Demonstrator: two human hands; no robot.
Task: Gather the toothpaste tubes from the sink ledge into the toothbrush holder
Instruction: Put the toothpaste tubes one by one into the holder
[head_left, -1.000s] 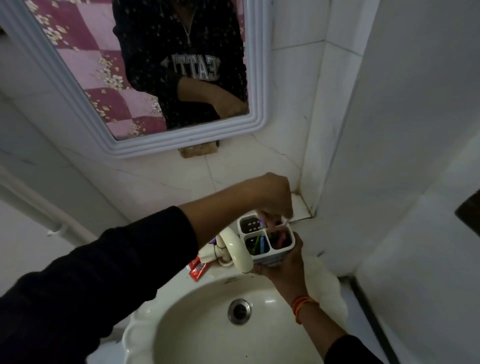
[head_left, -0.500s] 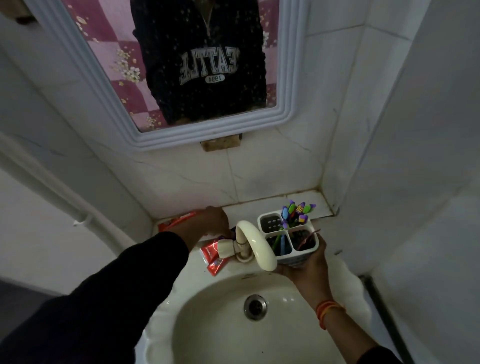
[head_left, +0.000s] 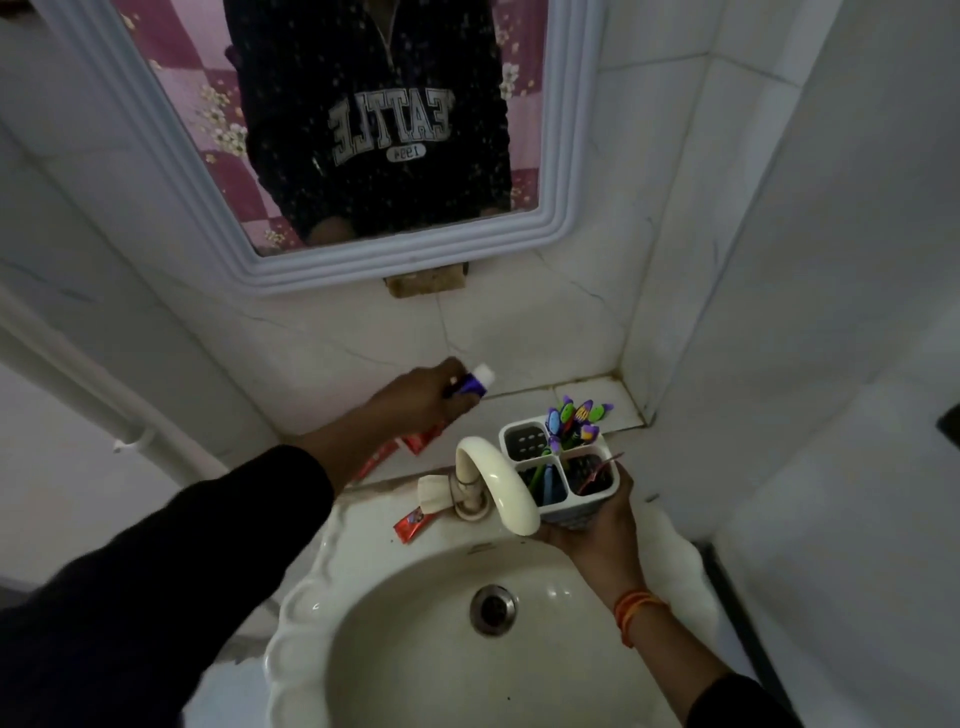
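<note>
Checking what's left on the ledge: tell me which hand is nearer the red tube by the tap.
Left. The left hand hovers behind the red tube, gripping a purple tube; the right hand is beyond the tap.

The single head-worn wide-angle camera looked forward and steeply down from above the sink (head_left: 291, 623), close over both forearms, facing the tiled corner wall, with the mirror (head_left: 566, 171) filling the frame's upper part.

left hand (head_left: 415, 397) gripping purple toothpaste tube (head_left: 470, 385) above ledge | right hand (head_left: 597, 530) holding toothbrush holder (head_left: 563, 467) beside tap (head_left: 493, 480) | red tubes (head_left: 423, 441) lying on ledge
</note>
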